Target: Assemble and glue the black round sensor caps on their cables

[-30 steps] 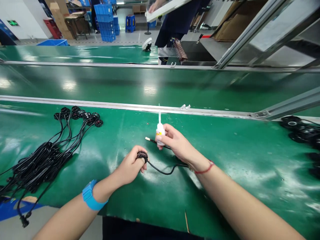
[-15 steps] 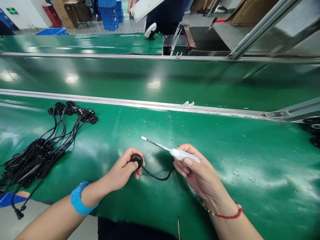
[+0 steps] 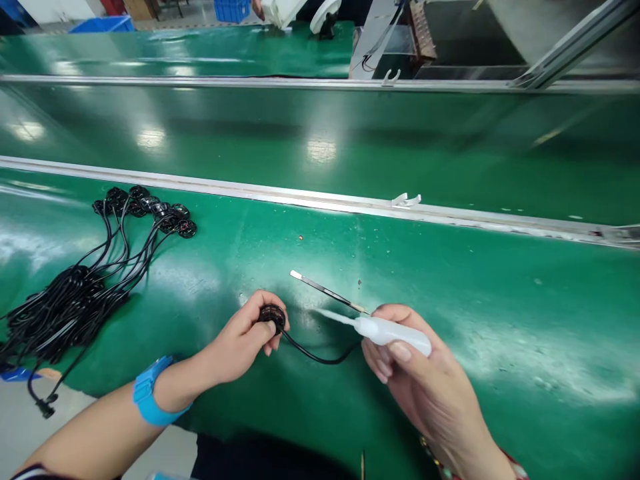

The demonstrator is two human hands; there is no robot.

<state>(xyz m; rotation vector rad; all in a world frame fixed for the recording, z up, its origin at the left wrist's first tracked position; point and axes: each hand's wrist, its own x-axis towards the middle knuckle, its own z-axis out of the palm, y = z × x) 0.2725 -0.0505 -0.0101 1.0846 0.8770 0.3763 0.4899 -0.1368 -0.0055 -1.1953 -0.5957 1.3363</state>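
Observation:
My left hand (image 3: pixel 249 335) pinches a small black round cable end (image 3: pixel 273 316) with reddish-brown detail on its upper face. From it a black cable (image 3: pixel 325 361) curves right and passes out of sight by my right hand. In my right hand (image 3: pixel 420 367) is a white squeeze bottle (image 3: pixel 393 333), tilted, its thin nozzle pointing left toward the round part but apart from it. Just beyond the nozzle is a slim dark stick (image 3: pixel 327 291) with a white tip; its near end meets my right fingers, and I cannot tell whether they touch it.
A bundle of black cables (image 3: pixel 60 307) with round ends lies at the left of the green table (image 3: pixel 240 247). A white rail (image 3: pixel 250 191) with a small white hook (image 3: pixel 406 200) runs across. Beyond, a person's hand (image 3: pixel 258 9) is by white parts on another green surface.
My right hand and the bottle have shifted right and slightly down, and the nozzle now shows apart from the stick. My head view has tilted down. The left hand keeps its grip.

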